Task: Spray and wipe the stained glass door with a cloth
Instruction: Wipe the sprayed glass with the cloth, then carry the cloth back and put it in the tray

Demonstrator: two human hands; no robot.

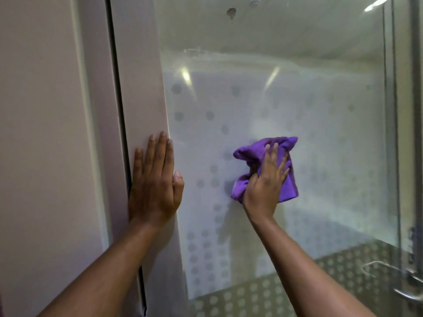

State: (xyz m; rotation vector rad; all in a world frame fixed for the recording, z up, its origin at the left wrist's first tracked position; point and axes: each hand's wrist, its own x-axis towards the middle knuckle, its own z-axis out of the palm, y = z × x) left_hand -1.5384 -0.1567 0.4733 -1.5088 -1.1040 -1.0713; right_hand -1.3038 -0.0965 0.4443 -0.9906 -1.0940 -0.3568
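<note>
Wiping is the step in hand. From the head view we find the right hand (pixel 266 179) grasping a bunched purple cloth (pixel 267 165) against the glass door (pixel 320 133), mid-pane, well right of the white frame (pixel 142 99). The left hand (pixel 154 179) lies flat and released on that frame, its thumb at the glass edge. We judge overlapping strokes under steady pressure, worked outward from the frame across the hazy patches, best. No spray bottle shows.

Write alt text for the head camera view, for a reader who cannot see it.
A person's right hand presses a bunched purple cloth against a glass door patterned with frosted dots. The left hand lies flat, fingers straight, on the pale door frame at the glass's left edge. A metal handle shows at lower right.
</note>
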